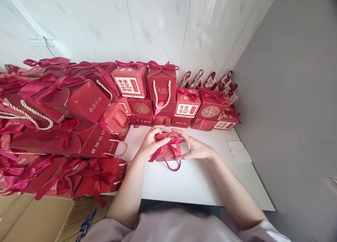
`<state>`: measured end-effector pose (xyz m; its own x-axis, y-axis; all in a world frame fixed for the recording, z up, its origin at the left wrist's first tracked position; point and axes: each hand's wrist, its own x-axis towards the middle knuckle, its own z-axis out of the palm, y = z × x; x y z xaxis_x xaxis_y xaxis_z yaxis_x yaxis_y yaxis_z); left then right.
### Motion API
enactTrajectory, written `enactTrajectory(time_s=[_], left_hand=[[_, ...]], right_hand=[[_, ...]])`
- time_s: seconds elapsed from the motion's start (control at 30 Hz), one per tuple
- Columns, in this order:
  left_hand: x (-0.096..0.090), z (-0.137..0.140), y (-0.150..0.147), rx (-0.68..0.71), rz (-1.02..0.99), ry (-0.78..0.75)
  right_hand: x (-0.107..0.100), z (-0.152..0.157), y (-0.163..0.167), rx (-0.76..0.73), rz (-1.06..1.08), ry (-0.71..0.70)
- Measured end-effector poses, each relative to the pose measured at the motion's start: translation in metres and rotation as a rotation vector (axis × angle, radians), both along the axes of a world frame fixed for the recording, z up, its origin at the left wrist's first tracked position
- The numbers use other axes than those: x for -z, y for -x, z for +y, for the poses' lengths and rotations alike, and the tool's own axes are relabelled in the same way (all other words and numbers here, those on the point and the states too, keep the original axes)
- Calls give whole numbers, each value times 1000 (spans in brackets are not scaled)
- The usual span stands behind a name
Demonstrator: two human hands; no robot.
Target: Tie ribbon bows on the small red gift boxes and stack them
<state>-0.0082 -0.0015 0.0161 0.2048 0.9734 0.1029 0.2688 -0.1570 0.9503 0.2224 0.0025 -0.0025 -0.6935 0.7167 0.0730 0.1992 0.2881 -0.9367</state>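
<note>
A small red gift box point(169, 155) rests on the white tabletop between my hands, with a crimson ribbon bow on top and a dark red cord handle point(172, 166) hanging at its near side. My left hand point(152, 142) grips the box at its left, thumb lying over the bow point(168, 143) and fingers curled behind. Around the right side curves my right hand point(195, 146), its fingers at the back edge and its thumb by the near right corner. The fingertips behind the box are partly hidden.
Stacked red gift boxes point(76, 101) with bows and rope handles fill the left. More boxes point(187, 103) line the back wall. A white paper square point(239, 151) lies at the right, near a grey partition point(286, 94). An open cardboard carton point(39, 217) stands at lower left.
</note>
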Motion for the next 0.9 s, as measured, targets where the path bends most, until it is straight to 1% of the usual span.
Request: enactTrajectory(time_s=[0.07, 0.13, 0.2, 0.23, 0.3, 0.37, 0.4, 0.5, 0.6, 0.77, 0.83, 0.9], left_hand=[[-4, -3, 3, 39, -2, 55], [-10, -6, 8, 115, -20, 157], [-16, -11, 14, 178, 13, 242], [-18, -14, 17, 183, 46, 256], [-19, -21, 23, 155, 102, 232], [-12, -28, 26, 146, 93, 211], [-6, -31, 27, 156, 70, 213], [16, -38, 28, 164, 16, 226], [30, -42, 27, 120, 45, 178], [36, -44, 24, 63, 94, 101], [39, -45, 23, 52, 73, 85], [43, -47, 22, 43, 44, 80]], right_hand=[[-1, 0, 1, 4, -1, 10], [-3, -1, 1, 8, -2, 21], [-6, -1, -3, -7, -15, 28], [-7, 0, -5, -18, -30, 28], [-10, -1, -13, -32, -72, 28], [-13, -3, -21, -9, -103, 39], [-14, -5, -24, 27, -104, 50], [-17, -17, -30, 196, -62, 63], [-21, -36, -32, 312, -35, 56], [-22, -83, -39, 369, 6, 115], [-16, -110, -46, 361, 46, 196], [-9, -143, -55, 276, 49, 345]])
